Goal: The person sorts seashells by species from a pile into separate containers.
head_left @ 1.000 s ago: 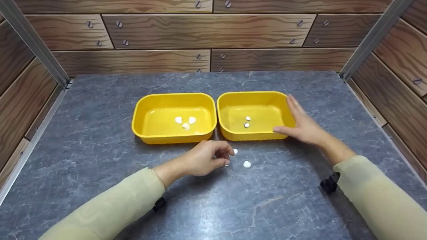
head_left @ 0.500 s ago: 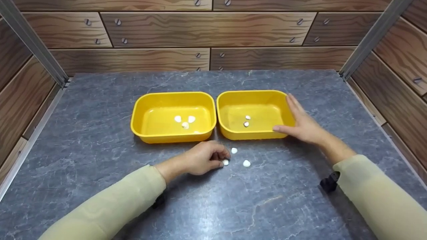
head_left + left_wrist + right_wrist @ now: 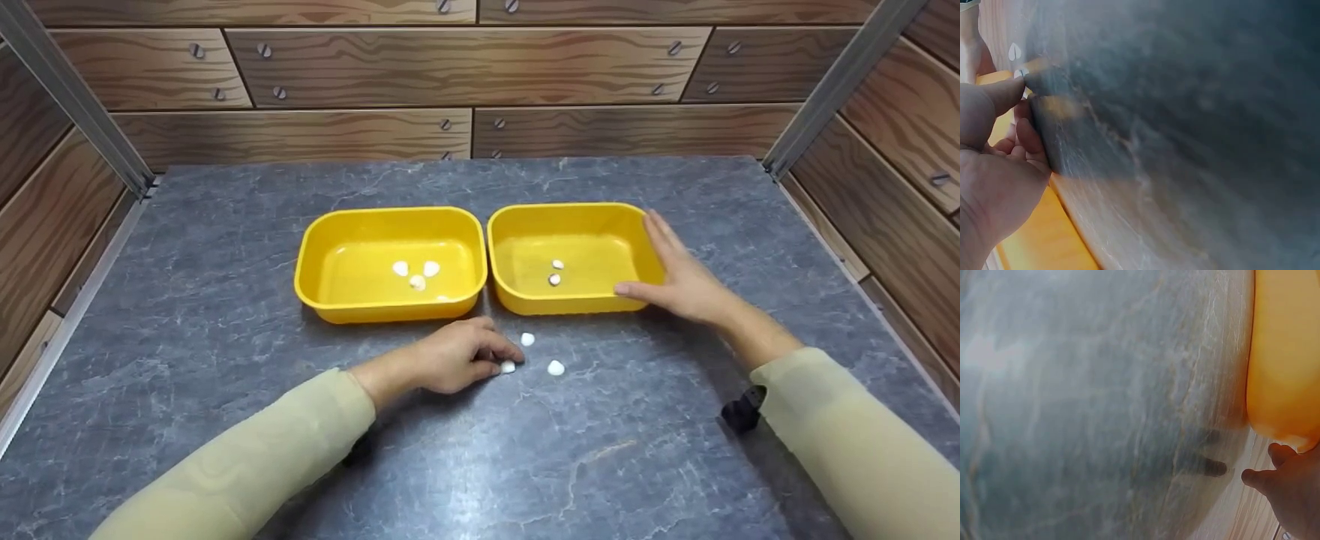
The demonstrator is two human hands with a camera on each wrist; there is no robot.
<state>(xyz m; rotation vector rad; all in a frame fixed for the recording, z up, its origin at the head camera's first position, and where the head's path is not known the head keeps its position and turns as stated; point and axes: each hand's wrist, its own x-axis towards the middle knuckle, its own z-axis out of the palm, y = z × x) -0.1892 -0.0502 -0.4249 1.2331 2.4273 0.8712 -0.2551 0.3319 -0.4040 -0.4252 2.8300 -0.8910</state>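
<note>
My left hand [image 3: 459, 358] is low on the grey table, its thumb and index finger curled to either side of a small white seashell [image 3: 508, 367]. The left wrist view shows the thumb tip right at that shell. A second white shell [image 3: 528, 340] lies just beyond the fingertips, and a third shell [image 3: 556, 368] lies to their right. My right hand [image 3: 686, 285] rests with straight fingers at the right end of the right yellow tray [image 3: 570, 306], thumb over its front rim. Two small rounded white pieces [image 3: 555, 280] with darker marks are inside it.
The left yellow tray [image 3: 390, 315] stands beside the right one and holds several white shells [image 3: 417, 283]. Wood-patterned panels [image 3: 480, 71] close off the back and sides of the table [image 3: 637, 465], with metal posts at the rear corners.
The left hand's fingers have lowered to the nearest shell, and the index finger has reached to its far side. The second shell has come into fuller view. The right hand stays in place.
</note>
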